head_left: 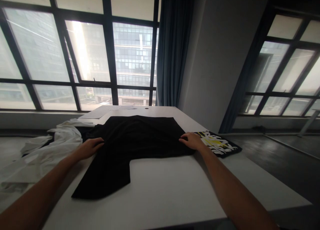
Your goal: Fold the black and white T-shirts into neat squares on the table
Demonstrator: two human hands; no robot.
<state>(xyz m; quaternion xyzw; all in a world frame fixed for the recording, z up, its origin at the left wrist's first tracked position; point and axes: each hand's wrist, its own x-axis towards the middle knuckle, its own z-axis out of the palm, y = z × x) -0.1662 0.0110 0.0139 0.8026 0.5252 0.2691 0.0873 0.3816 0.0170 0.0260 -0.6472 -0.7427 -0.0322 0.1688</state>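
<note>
A black T-shirt point(145, 136) lies spread on the white table point(172, 186), one sleeve stretching toward me at the left. My left hand point(93, 147) pinches the shirt's left edge between thumb and fingers. At the opposite edge, my right hand point(192, 140) has its fingers closed on the black cloth in the same way. Some fingertips are hard to make out against the dark fabric.
White crumpled clothes point(66, 136) are heaped at the table's left side. To the right lies a folded dark garment with a white and yellow print point(216, 143). Paper sheets point(96, 112) rest at the far left corner. Windows and a blue curtain point(172, 50) stand behind.
</note>
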